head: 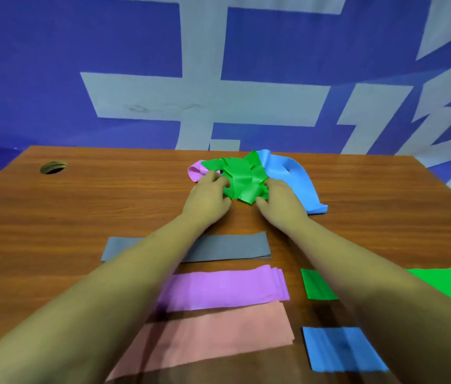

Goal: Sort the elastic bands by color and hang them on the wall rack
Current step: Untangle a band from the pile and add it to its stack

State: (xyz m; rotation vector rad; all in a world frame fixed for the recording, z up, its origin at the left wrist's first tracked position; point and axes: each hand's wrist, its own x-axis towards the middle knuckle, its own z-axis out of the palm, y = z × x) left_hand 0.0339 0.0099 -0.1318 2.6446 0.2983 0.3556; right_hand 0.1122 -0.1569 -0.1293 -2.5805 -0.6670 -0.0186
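I'm looking down at a wooden table (52, 217) that runs up to a blue wall with pale lettering (108, 51). Everything else I place against the crumpled green band (242, 180), which lies toward the far edge of the table.

Nearest me from it, the salmon-pink stack (218, 333) is the widest flat pile. Just beyond that lies the purple stack (227, 286), and beyond that, closer to the crumpled band, the grey stack (232, 246). To the near right of it lie a folded blue stack (338, 350) and a flat green stack (449, 282), both partly hidden by my right forearm.

A loose blue band (299, 181) trails off behind and to the right of the crumpled band, touching it. A loose purple band (195, 171) shows on its left, partly tucked under it.

My left hand (206, 198) pinches the crumpled band's left edge, fingers curled closed on it. My right hand (281, 202) does likewise on its right edge. A round cable hole (53, 167) sits far to its left.
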